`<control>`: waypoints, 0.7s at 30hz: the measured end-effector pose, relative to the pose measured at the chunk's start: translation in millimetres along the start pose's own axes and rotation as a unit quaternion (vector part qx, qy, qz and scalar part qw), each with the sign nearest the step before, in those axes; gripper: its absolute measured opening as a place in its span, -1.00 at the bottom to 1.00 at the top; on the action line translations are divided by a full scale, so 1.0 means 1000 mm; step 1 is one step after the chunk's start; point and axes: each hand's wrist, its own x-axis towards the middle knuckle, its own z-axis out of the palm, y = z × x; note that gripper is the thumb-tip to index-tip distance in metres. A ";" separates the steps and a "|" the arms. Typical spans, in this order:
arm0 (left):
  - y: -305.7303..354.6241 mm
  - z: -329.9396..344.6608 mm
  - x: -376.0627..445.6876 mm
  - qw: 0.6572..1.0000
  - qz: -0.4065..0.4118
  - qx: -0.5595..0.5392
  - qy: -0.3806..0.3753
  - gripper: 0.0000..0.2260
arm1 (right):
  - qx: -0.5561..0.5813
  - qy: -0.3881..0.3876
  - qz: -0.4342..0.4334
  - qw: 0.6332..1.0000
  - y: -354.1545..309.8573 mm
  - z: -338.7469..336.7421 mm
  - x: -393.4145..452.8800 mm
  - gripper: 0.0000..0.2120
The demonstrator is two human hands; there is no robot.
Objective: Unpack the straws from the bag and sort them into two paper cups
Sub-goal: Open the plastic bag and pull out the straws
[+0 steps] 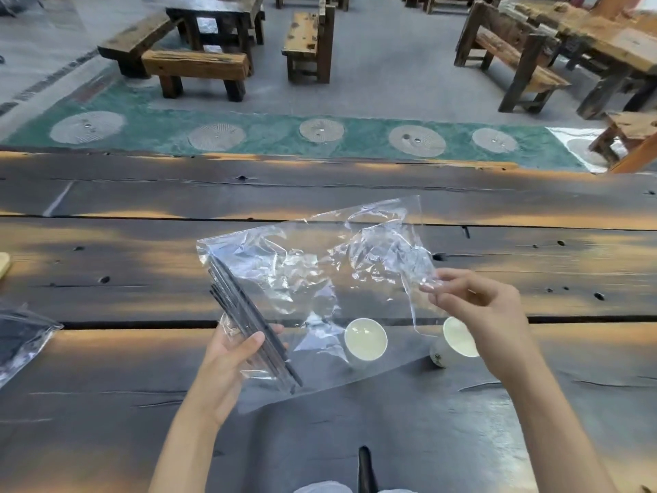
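Note:
A large clear plastic bag (313, 279) hangs above the dark wooden table (106, 386). Several black straws (245, 314) lie inside it along its left side. My left hand (234, 354) grips the straws through the plastic near their lower end. My right hand (480, 307) pinches the crumpled right edge of the bag between thumb and fingers. Two white paper cups stand on the table below the bag: one (366, 341) seen through the plastic, the other (458, 338) partly hidden behind my right hand.
Another plastic bag with dark contents (21, 336) lies at the table's left edge. A dark object (366, 467) sticks up at the near edge. Wooden benches (199, 65) and tables stand beyond on the grey floor.

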 end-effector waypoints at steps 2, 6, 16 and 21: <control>0.001 -0.001 0.000 1.000 -0.001 -0.013 0.001 -0.64 | 0.231 -0.079 0.104 0.964 -0.004 -0.002 -0.003 -0.83; 0.002 -0.006 0.001 1.000 -0.021 -0.017 -0.009 -0.65 | 0.422 -0.237 0.207 0.850 -0.003 -0.005 -0.002 -0.77; 0.003 -0.009 0.000 0.996 -0.059 0.014 -0.068 -0.52 | 0.352 -0.323 0.277 0.834 0.018 0.013 0.018 -0.49; 0.000 -0.013 0.002 0.995 -0.052 0.001 -0.082 -0.61 | 0.399 -0.347 0.280 0.801 0.035 0.020 0.015 -0.50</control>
